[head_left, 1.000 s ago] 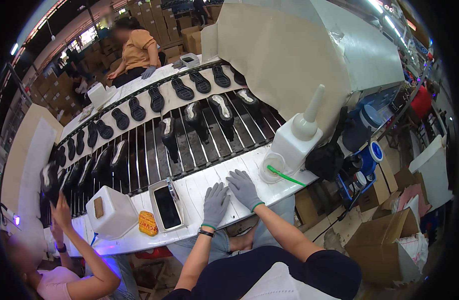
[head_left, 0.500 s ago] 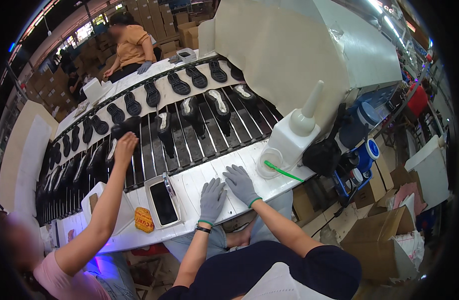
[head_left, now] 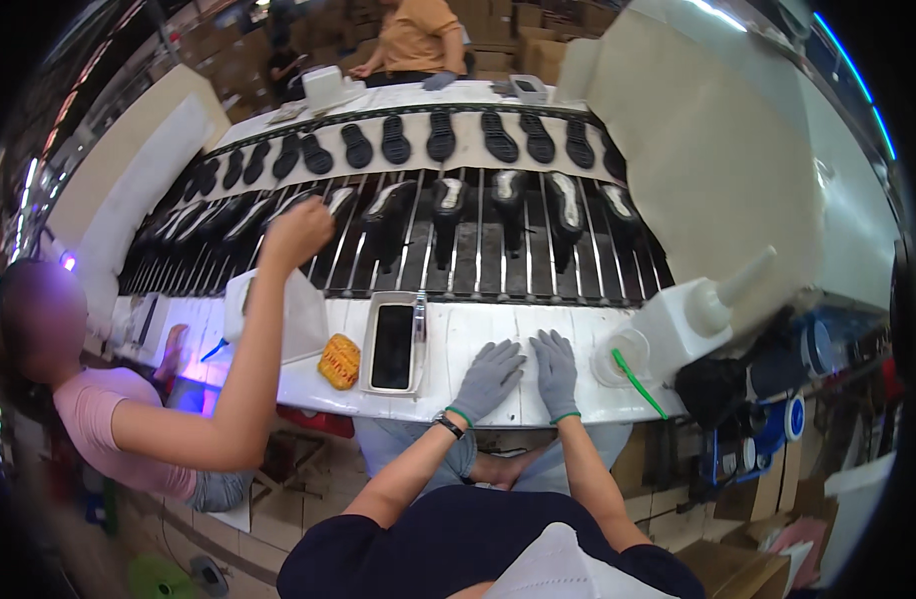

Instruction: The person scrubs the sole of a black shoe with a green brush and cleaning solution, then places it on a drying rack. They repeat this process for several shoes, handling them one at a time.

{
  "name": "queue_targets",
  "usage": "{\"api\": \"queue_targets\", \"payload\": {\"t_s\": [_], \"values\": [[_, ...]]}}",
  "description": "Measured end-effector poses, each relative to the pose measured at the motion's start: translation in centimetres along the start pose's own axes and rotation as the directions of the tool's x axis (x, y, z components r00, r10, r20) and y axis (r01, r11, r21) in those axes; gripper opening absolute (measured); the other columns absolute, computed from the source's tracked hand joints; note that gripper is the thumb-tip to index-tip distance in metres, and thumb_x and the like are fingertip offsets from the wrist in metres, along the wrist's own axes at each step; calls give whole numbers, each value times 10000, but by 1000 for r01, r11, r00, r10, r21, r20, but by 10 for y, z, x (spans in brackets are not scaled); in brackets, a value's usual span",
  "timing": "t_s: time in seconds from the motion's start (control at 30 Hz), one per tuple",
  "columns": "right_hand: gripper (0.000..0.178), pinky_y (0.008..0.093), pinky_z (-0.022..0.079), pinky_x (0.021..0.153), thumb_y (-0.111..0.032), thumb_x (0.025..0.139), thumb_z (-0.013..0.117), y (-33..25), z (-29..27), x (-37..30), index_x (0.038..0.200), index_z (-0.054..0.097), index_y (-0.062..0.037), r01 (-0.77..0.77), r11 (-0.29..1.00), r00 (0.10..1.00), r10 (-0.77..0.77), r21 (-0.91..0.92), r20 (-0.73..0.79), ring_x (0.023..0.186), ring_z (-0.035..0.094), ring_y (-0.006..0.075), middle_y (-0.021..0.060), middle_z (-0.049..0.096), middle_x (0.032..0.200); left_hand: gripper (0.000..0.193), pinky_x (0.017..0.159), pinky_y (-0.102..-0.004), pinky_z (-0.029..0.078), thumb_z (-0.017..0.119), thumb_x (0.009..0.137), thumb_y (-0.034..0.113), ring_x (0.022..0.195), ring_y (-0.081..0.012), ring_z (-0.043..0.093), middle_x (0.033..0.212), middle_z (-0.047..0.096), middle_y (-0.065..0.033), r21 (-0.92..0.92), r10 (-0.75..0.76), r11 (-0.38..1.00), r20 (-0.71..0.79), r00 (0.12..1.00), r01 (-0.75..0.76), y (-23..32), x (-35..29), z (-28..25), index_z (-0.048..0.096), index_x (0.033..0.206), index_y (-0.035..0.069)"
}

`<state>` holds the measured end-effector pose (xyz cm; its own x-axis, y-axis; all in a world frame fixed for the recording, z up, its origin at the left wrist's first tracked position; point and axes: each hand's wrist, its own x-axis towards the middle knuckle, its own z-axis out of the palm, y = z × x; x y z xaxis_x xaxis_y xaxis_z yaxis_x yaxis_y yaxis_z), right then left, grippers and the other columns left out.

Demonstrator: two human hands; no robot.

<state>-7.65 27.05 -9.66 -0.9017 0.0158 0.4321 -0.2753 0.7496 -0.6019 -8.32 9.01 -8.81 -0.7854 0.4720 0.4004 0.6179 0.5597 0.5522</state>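
Both of my hands wear grey gloves and rest flat on the white table ledge [head_left: 528, 317]. My left hand [head_left: 488, 383] has its fingers stretched out and pointing forward to the right, with nothing in it. Close beside it, my right hand [head_left: 554, 373] lies palm down, fingers extended, also holding nothing. Just right of that hand stands a clear plastic cup [head_left: 610, 370] with a green-handled brush [head_left: 640, 385] leaning out of it. A white squeeze bottle with a long nozzle [head_left: 683, 324] is behind the cup.
Beyond the ledge, black shoe uppers [head_left: 568, 205] and soles [head_left: 440, 135] line a metal-rod conveyor. Left of me sit a white tray with a phone [head_left: 392, 344] and a yellow packet [head_left: 339, 361]. A co-worker's bare hand [head_left: 300, 232] reaches over the conveyor; another person [head_left: 418, 40] is opposite.
The view has swung left and levelled. My hands stay on the ledge. The co-worker's hand no longer touches the black shoe it was at, and the conveyor's shoes appear farther right in view.
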Motion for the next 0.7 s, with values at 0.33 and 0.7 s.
{"api": "queue_targets", "payload": {"t_s": [0.33,0.7], "values": [[336,466,299,1149,-232,1006,457,-3,1,4,1156,699,-55,-38,999,999,38,-7,17,1304,486,376,163,618,1311,322,1143,-462,329,573,949,221,1304,-323,502,1353,589,-136,-19,-31,999,-5,1000,31,4,1,-4,654,1235,96],[330,466,305,1145,-226,1006,466,-5,-2,3,1155,702,-50,-48,999,999,48,-17,24,1300,493,377,162,625,1303,311,1146,-452,336,575,941,214,1298,-293,513,1351,593,-117,-25,-17,1000,-19,1000,16,3,1,-2,662,1216,96]]}}
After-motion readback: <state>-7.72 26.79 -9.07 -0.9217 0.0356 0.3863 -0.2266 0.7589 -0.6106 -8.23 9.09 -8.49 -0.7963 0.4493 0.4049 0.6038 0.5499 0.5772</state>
